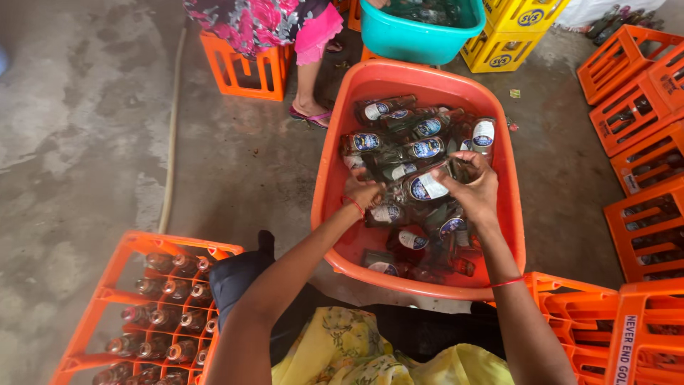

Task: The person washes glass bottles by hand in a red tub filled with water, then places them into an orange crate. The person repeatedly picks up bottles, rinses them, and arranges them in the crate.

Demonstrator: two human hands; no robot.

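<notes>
At far left, 1 orange crate (107,314) stands on the concrete floor (78,128), its visible cells filled with about 15 upright brown bottles (171,289); the lower edge is cut off, so the count is partial. By my judgement this crate is largely loaded.

At centre, 1 orange tub (335,164) holds at least 12 labelled bottles lying in a heap, so much remains there.

The left hand (363,191) is closed on the neck end of 1 bottle (426,187) over the tub; the right hand (476,187) is wrapped round its other end.

Above, 1 teal tub (420,36) and 2 yellow crates (509,32). At right, at least 5 orange crates (630,107), mostly empty; contents unclear.
</notes>
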